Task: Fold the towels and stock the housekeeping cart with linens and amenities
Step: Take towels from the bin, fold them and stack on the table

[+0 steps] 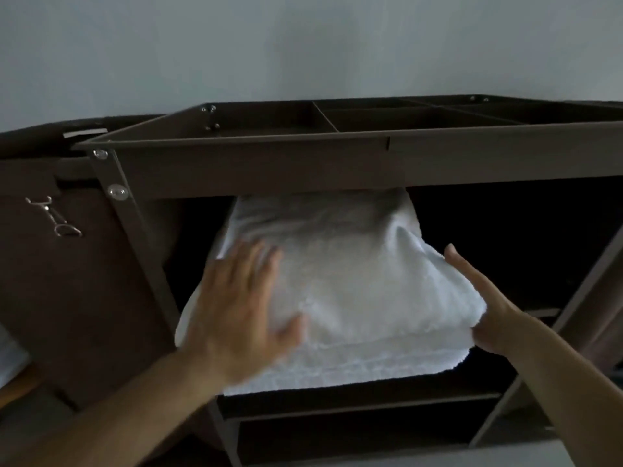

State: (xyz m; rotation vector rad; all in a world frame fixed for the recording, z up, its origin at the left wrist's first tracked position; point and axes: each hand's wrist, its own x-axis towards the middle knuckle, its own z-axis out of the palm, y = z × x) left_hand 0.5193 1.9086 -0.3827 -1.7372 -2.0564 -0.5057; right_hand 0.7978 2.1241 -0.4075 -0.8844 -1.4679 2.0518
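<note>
A stack of folded white towels (347, 284) lies on a shelf of the dark brown housekeeping cart (256, 170), under its top tray. The stack's front edge sticks out past the shelf. My left hand (242, 308) rests flat on top of the stack at its left front, fingers spread. My right hand (485, 305) presses against the stack's right side, palm on the towel's edge, fingers straight and thumb tucked at the front corner. Neither hand closes around the towels.
The cart's top tray (371, 123) is split into several compartments with nothing showing in them. A brown fabric bag (67, 264) with a metal hook hangs at the cart's left end. A lower shelf (354, 429) sits below the towels. A plain wall rises behind.
</note>
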